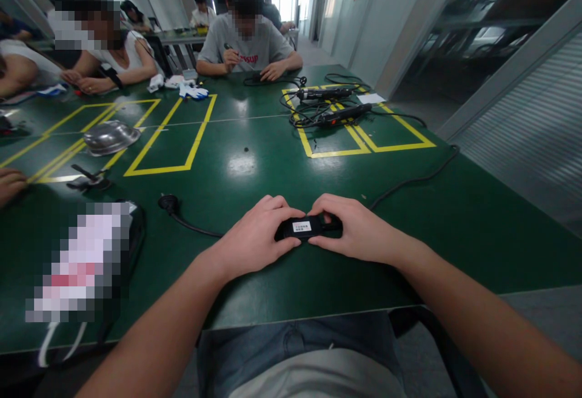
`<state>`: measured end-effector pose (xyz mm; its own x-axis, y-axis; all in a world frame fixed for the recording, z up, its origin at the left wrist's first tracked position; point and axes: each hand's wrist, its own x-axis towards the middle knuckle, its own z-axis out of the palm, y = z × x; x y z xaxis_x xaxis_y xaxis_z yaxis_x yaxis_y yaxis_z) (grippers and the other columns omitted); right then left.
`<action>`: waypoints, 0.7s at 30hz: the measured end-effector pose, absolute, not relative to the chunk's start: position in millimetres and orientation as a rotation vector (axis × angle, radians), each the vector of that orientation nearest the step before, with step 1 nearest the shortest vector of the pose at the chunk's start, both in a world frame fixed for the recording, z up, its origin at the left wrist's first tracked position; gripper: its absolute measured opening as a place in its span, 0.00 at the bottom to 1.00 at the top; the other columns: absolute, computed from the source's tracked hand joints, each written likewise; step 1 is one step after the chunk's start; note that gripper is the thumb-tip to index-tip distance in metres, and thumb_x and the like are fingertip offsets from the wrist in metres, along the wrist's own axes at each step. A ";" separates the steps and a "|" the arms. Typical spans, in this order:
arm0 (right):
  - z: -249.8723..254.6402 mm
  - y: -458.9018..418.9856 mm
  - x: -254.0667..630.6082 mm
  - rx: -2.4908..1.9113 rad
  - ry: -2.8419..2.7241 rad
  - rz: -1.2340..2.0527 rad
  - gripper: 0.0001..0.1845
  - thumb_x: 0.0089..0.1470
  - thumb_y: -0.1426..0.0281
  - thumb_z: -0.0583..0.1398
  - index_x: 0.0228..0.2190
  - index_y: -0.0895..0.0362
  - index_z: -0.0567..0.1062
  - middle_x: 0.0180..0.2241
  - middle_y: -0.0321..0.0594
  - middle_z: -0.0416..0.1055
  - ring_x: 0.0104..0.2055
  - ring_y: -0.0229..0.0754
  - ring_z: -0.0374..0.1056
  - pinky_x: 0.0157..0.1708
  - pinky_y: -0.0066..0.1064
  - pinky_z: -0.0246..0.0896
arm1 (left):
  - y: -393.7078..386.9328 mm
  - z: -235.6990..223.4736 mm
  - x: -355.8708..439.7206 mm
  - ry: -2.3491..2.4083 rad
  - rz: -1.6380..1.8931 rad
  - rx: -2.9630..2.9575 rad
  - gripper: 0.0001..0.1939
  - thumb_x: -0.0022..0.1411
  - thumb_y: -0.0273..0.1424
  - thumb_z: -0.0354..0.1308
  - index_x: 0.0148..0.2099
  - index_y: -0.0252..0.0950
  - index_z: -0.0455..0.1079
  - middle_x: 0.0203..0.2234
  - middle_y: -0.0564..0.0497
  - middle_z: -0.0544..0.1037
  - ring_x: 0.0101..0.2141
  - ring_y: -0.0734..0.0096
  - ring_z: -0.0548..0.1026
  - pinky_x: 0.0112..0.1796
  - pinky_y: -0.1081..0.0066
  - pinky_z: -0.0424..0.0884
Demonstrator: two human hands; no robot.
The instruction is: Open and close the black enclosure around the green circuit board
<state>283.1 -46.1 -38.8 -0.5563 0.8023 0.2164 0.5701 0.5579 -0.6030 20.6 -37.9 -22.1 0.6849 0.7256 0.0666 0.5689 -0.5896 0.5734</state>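
Note:
A black power adapter (301, 228) with a white printed label lies low over the green table in front of me. My left hand (264, 231) pinches its left end between thumb and fingers. On the other side, my right hand (352, 226) grips the right end the same way, and the fingertips of both hands nearly meet. A black plug (168, 204) on a short cord rests left of my left hand; the cord disappears behind that hand. From behind my right hand, another black cable (416, 178) runs toward the right table edge.
Two black electric screwdrivers (348, 114) with tangled cables lie in yellow-taped areas at the back right. A metal bowl (111, 138), a small dark tool (90, 178) and a blurred-out pouch-like object (84, 258) are on the left. Several people sit around the table, one (248, 43) opposite me.

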 end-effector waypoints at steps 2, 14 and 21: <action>-39.0 -46.3 282.7 -1.105 -2.320 0.655 0.13 0.58 0.70 0.74 0.42 0.54 0.78 0.39 0.39 0.78 0.36 0.43 0.73 0.37 0.33 0.67 | -38.0 -22.2 20.9 0.993 0.397 2.375 0.20 0.71 0.29 0.69 0.63 0.41 0.79 0.46 0.47 0.79 0.51 0.56 0.76 0.54 0.58 0.74; -39.1 -46.8 283.1 -1.118 -2.333 0.655 0.16 0.59 0.67 0.73 0.46 0.53 0.76 0.39 0.39 0.79 0.38 0.45 0.74 0.39 0.35 0.69 | -38.9 -21.7 20.5 0.979 0.431 2.357 0.18 0.73 0.31 0.65 0.62 0.40 0.78 0.48 0.46 0.79 0.52 0.55 0.77 0.55 0.56 0.75; -36.2 -47.3 286.3 -1.193 -2.249 0.659 0.23 0.64 0.62 0.67 0.55 0.51 0.66 0.42 0.41 0.79 0.37 0.46 0.74 0.39 0.37 0.69 | -27.6 -30.5 19.7 1.295 0.574 2.365 0.19 0.76 0.33 0.59 0.65 0.37 0.77 0.53 0.41 0.82 0.53 0.52 0.76 0.59 0.49 0.75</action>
